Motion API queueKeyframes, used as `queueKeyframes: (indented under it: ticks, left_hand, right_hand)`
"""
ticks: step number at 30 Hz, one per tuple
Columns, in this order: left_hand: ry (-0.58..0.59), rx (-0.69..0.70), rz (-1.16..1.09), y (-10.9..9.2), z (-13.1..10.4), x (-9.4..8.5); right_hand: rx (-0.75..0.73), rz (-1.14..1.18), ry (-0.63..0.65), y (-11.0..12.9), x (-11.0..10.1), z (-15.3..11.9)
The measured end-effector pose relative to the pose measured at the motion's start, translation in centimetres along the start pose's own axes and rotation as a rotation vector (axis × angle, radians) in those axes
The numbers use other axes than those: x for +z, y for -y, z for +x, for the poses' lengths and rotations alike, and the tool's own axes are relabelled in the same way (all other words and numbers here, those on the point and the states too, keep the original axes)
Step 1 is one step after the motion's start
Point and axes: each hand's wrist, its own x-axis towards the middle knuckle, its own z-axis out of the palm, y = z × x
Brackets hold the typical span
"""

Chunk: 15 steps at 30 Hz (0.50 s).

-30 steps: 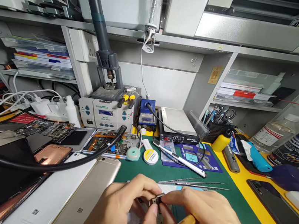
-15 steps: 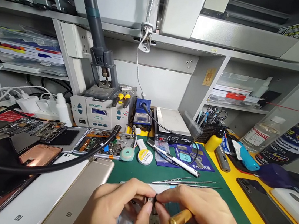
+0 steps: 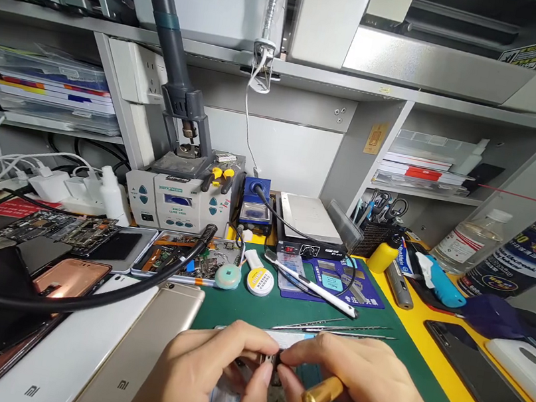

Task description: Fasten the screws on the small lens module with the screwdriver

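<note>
At lower centre, the left hand (image 3: 206,376) and right hand (image 3: 365,390) pinch a small, dark, metallic-looking part (image 3: 279,358). The right also holds a shiny golden cylinder (image 3: 322,395).

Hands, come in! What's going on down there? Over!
Left hand, right hand: both pinching small part. Gold handle also in right. Thin tools lying just beyond.
</note>
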Motion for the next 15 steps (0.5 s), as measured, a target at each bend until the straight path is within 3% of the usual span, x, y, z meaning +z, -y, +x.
queueKeyframes:
  ticks: [15]
  left_hand:
    - [0.011,0.047,-0.003,0.3,0.01,-0.11]
  right_hand:
    - [0.011,-0.026,-0.008,0.11,0.34,0.02]
